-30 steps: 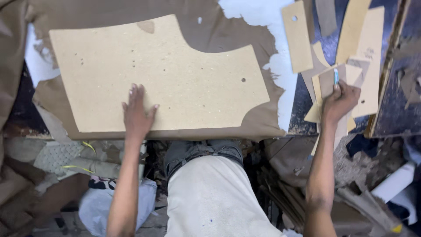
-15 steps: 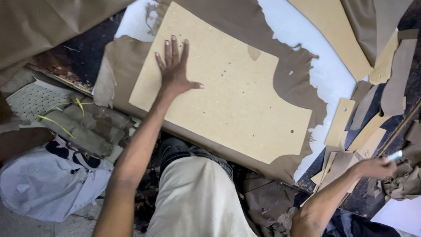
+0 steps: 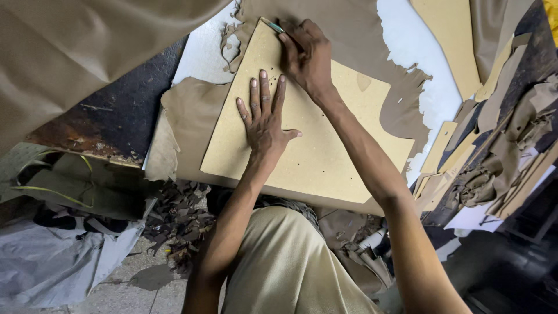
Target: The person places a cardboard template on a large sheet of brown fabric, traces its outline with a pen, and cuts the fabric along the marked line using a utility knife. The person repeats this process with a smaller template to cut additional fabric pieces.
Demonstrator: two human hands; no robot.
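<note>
The left hand (image 3: 264, 119) lies flat on a tan cardboard pattern (image 3: 325, 151), fingers open and spread, the palm pressing the board down near its middle. The right hand (image 3: 306, 53) is just beyond it, at the far corner of the same board, with its fingers curled tight around a thin pen-like tool (image 3: 272, 25) with a greenish shaft; the tip sits at the board's edge, though the view is too small to tell whether it touches the board or the sheet beneath. The pattern rests on a larger sheet of brown leather (image 3: 192, 110), whose ragged edges show around it on the near, left and far sides. Under the leather is a white work surface (image 3: 418, 46), bare in patches beyond the leather's torn outline. To the right lies a heap of smaller cardboard pieces (image 3: 442, 157) and brown offcuts (image 3: 505, 151), well apart from both hands. A big fold of tan material (image 3: 87, 52) hangs across the upper left. Dark scraps (image 3: 174, 215) are scattered on the floor below the table edge, beside a crumpled grey plastic sheet (image 3: 58, 261).
</note>
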